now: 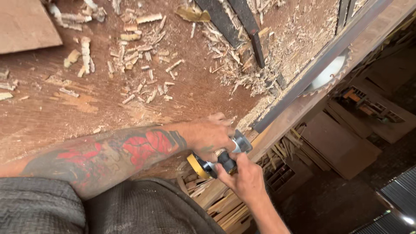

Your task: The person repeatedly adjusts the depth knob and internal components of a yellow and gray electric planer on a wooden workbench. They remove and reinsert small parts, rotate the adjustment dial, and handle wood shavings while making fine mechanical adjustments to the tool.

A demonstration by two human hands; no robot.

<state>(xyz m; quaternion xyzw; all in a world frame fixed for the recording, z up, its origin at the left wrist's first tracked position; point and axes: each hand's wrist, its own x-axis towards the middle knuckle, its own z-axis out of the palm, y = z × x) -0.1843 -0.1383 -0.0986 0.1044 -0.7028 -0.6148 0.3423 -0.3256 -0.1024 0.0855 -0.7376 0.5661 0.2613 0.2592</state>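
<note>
The stubby black-and-grey power tool with a yellow end (216, 159) sits at the near edge of the sawdust-covered reddish wooden saw table (86, 108), left hand (210, 135) wrapped over it, right hand (245, 177) closed round its black grip. A slip could tip it onto the stacked timber offcuts (225, 203) below; the toothed circular saw blade (329, 74) stands nearby.

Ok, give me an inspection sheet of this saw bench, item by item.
Surface: reddish wooden bench top, coated in sawdust.
Job's things: yellow and black power tool at the bench edge, near the circular saw blade.
Clutter: wood chips and splinters scattered; loose board at top left.
Fingers: left hand and right hand both grip the tool.
Cables: nothing seen.
Surroundings: stacked offcuts and boards on the floor below.
</note>
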